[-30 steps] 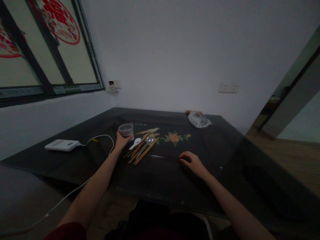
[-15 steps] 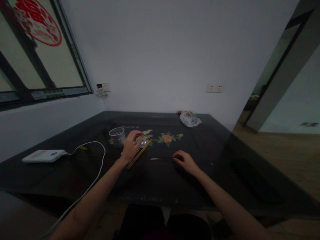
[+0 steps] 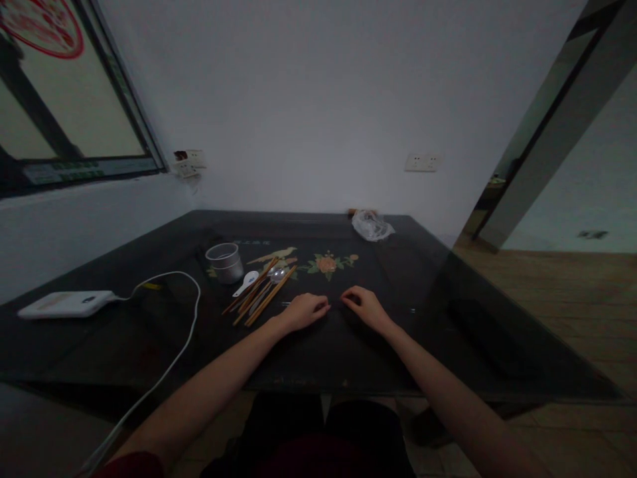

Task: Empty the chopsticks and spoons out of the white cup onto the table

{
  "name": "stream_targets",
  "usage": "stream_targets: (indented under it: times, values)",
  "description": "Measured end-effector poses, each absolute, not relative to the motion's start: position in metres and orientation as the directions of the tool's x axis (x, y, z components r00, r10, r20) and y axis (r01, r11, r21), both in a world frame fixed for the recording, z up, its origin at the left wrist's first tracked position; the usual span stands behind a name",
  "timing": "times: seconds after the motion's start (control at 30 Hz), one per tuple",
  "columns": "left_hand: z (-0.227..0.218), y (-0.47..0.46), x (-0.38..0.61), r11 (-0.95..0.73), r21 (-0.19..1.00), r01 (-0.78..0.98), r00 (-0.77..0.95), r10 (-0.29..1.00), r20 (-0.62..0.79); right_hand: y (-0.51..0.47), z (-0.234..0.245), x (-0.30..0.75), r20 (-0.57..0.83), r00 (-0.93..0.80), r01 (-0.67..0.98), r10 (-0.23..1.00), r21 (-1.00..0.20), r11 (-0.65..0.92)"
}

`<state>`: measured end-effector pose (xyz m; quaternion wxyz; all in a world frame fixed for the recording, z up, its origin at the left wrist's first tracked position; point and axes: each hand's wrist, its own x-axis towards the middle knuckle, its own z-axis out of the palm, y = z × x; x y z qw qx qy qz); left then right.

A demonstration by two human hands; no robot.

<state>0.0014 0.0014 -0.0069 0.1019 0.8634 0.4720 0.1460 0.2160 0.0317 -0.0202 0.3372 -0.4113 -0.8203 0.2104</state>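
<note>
My left hand (image 3: 303, 311) and my right hand (image 3: 365, 307) rest close together on the dark glass table (image 3: 448, 292), fingertips facing each other. Both have their fingers drawn together over a thin dark stick (image 3: 334, 304) lying flat on the table; its left end pokes out past my left hand. To the left of my left hand lies a bundle of wooden chopsticks (image 3: 259, 295) with a white spoon (image 3: 246, 284) and a metal spoon (image 3: 276, 273). A small metal cup (image 3: 223, 260) stands upright behind them.
A white box-shaped device (image 3: 64, 303) with a white cable (image 3: 186, 318) lies at the table's left. A crumpled plastic bag (image 3: 371, 226) sits at the far edge by the wall. A window is at the left, a doorway and wooden floor at the right.
My left hand let go of the metal cup, passed over the chopsticks and came down on the dark stick beside my right hand. The view swung to the right.
</note>
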Motion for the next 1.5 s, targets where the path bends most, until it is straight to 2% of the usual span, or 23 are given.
stream_targets:
  times: [0.4, 0.97, 1.5]
  values:
    - [0.001, 0.000, 0.001, -0.564, 0.342, 0.752, 0.549, 0.822, 0.150, 0.031, -0.017, 0.217, 0.350, -0.447, 0.543, 0.823, -0.624, 0.561]
    - [0.002, -0.001, 0.001, -0.546, 0.291, 0.786, 0.540, 0.835, 0.106, 0.031, -0.017, 0.216, 0.349, -0.458, 0.534, 0.817, -0.628, 0.567]
    - [0.004, -0.002, 0.001, -0.535, 0.289, 0.794, 0.533, 0.841, 0.093, 0.031, -0.017, 0.216, 0.350, -0.462, 0.526, 0.815, -0.631, 0.570]
